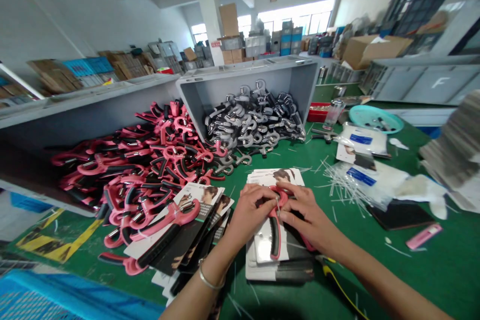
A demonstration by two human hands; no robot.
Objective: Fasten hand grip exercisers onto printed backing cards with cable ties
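Note:
Both hands meet over a red and black hand grip [275, 235] lying on a stack of printed cards [262, 271]. My left hand [255, 208] pinches the upper left of the grip, with its fingers bent around the red part. From the right, my right hand [302, 212] has its thumb and fingers closed at the same red head, near a thin pale strip. The grip's black handle points down toward me. Further left, another red grip [176, 215] rests on a second pile of cards [198, 232].
Tipped grey bins hold many red grips [123, 155] and grey grips [251, 120]. White ties [343, 185], plastic packets [363, 140], a turquoise dish [375, 117] and a pink cutter [423, 236] lie right. Yellow-handled pliers [339, 285] are beside the cards; a blue basket [75, 295] stands lower left.

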